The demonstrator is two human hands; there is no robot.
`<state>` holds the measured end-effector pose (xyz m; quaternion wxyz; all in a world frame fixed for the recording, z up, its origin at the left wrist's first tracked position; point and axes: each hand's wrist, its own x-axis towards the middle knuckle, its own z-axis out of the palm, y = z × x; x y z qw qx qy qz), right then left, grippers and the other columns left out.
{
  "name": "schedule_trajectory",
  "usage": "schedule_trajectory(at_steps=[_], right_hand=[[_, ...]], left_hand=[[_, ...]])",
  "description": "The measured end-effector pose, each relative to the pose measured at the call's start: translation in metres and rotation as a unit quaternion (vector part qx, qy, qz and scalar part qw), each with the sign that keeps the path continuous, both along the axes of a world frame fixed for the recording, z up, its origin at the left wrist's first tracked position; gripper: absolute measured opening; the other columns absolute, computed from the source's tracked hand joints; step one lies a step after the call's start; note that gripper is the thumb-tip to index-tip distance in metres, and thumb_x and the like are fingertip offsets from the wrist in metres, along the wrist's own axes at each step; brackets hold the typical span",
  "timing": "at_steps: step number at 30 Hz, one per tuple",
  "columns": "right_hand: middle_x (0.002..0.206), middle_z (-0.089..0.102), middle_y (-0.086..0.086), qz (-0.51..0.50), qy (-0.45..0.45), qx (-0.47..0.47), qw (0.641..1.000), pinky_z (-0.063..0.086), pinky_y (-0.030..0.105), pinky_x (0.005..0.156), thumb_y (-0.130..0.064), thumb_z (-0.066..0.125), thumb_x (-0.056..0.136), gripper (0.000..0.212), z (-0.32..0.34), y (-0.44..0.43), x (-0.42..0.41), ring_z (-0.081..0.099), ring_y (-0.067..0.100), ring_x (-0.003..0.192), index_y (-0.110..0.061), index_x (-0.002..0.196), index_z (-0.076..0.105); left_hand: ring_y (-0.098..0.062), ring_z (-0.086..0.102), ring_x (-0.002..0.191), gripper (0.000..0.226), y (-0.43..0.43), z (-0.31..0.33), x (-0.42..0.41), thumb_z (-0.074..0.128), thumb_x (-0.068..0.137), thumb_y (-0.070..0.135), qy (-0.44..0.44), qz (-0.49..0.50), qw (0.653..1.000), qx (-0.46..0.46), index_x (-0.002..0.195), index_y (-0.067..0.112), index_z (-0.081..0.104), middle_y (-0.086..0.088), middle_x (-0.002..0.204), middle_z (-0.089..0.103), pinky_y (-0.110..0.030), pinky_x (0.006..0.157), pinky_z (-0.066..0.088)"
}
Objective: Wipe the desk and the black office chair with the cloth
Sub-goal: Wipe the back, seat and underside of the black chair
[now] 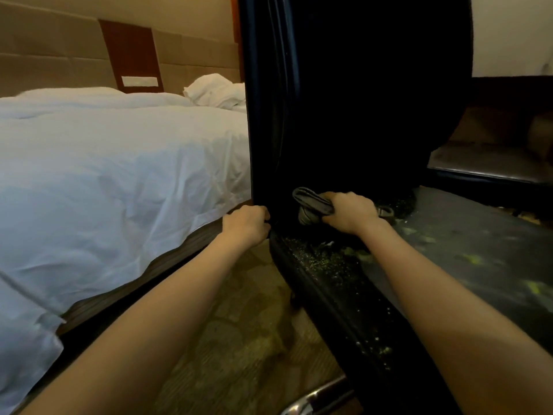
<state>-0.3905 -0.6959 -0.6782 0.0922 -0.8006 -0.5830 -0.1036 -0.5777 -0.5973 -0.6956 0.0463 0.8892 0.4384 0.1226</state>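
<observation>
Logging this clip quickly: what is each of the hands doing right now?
Left hand: grips the edge of the black office chair.
Right hand: holds the bunched grey cloth, low by the chair's back.

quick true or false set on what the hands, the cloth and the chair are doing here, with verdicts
The right hand grips the grey cloth. True.
The left hand hangs free. False: its fingers curl round the edge of the black chair.
The seat is spotless. False: pale crumbs speckle it.
The cloth is at the rear of the seat. True.
</observation>
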Motion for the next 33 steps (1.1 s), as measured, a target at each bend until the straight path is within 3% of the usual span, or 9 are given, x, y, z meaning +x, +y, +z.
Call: schedule_trajectory(at_steps=[4,11,15,19,21,24,29,31,33], right_hand=[[0.130,0.056,0.004,0.056,-0.016,0.024,0.998,0.043,0.034,0.089,-0.033,0.053,0.093,0.049,-0.004,0.008,-0.040,0.052,0.024,0.118,-0.030,0.140,0.040],[0.112,0.065,0.000,0.110,-0.021,-0.040,0.993,0.044,0.029,0.076,-0.024,0.058,0.090,0.043,0.008,-0.012,-0.056,0.059,0.020,0.101,-0.031,0.132,0.052],[0.102,0.063,0.000,0.142,0.029,-0.116,0.983,0.048,0.033,0.084,-0.016,0.063,0.085,0.037,0.026,-0.039,-0.059,0.056,0.014,0.093,-0.022,0.121,0.062],[0.117,0.062,0.002,0.089,0.014,-0.024,0.996,0.045,0.035,0.087,-0.024,0.058,0.087,0.043,0.025,-0.033,-0.070,0.056,0.022,0.109,-0.031,0.129,0.054],[0.117,0.062,0.004,0.078,-0.006,-0.003,0.997,0.044,0.035,0.085,-0.026,0.055,0.089,0.033,0.012,-0.025,-0.085,0.056,0.026,0.111,-0.029,0.123,0.057],[0.101,0.061,0.002,0.118,-0.074,-0.045,0.989,0.041,0.033,0.076,-0.022,0.055,0.089,0.018,0.005,-0.026,-0.099,0.057,0.024,0.103,-0.026,0.105,0.060],[0.077,0.054,-0.006,0.163,0.035,-0.181,0.969,0.043,0.029,0.069,-0.006,0.065,0.077,0.022,0.040,-0.064,-0.085,0.054,0.016,0.082,-0.023,0.090,0.061],[0.081,0.056,-0.004,0.168,0.027,-0.145,0.975,0.043,0.029,0.071,-0.008,0.064,0.079,0.021,0.039,-0.067,-0.082,0.056,0.018,0.085,-0.024,0.092,0.061],[0.101,0.063,0.001,0.144,-0.006,-0.067,0.987,0.042,0.031,0.079,-0.015,0.059,0.084,0.028,0.027,-0.060,-0.083,0.057,0.022,0.102,-0.024,0.110,0.063]], left_hand=[[-0.028,0.059,0.086,0.015,0.001,-0.022,0.002,0.050,0.094,0.020,-0.050,-0.027,0.995,-0.076,0.104,0.013,0.059,-0.009,0.097,0.060,-0.036,0.066,0.045],[-0.030,0.053,0.071,0.020,-0.001,-0.013,-0.008,0.050,0.092,0.016,-0.066,-0.041,0.996,-0.030,0.072,0.014,0.047,-0.004,0.071,0.049,-0.035,0.056,0.037],[-0.032,0.056,0.080,0.005,-0.006,-0.011,-0.011,0.048,0.093,0.016,-0.054,-0.048,0.997,0.012,0.088,0.014,0.049,-0.006,0.081,0.052,-0.039,0.063,0.040],[-0.031,0.054,0.081,0.008,-0.015,-0.003,-0.013,0.046,0.094,0.019,-0.081,-0.025,0.996,0.026,0.099,0.013,0.047,-0.006,0.085,0.051,-0.039,0.066,0.040],[-0.034,0.057,0.088,0.015,-0.017,-0.004,-0.018,0.045,0.095,0.020,-0.080,-0.011,0.996,0.022,0.106,0.010,0.047,-0.009,0.090,0.054,-0.041,0.068,0.042],[-0.037,0.056,0.098,0.022,-0.015,-0.008,-0.030,0.044,0.096,0.019,-0.042,0.008,0.999,0.020,0.115,0.010,0.047,-0.015,0.107,0.059,-0.042,0.072,0.043],[-0.036,0.057,0.096,0.016,-0.017,-0.005,-0.032,0.045,0.094,0.016,-0.062,0.013,0.998,0.014,0.109,0.013,0.051,-0.015,0.107,0.060,-0.039,0.070,0.041],[-0.034,0.057,0.092,0.014,-0.019,-0.001,-0.026,0.045,0.093,0.014,-0.074,-0.012,0.997,0.009,0.105,0.014,0.052,-0.014,0.103,0.060,-0.039,0.069,0.043],[-0.033,0.056,0.088,0.014,-0.024,0.000,-0.021,0.045,0.094,0.014,-0.076,-0.034,0.996,0.015,0.105,0.014,0.054,-0.014,0.100,0.060,-0.039,0.069,0.044]])
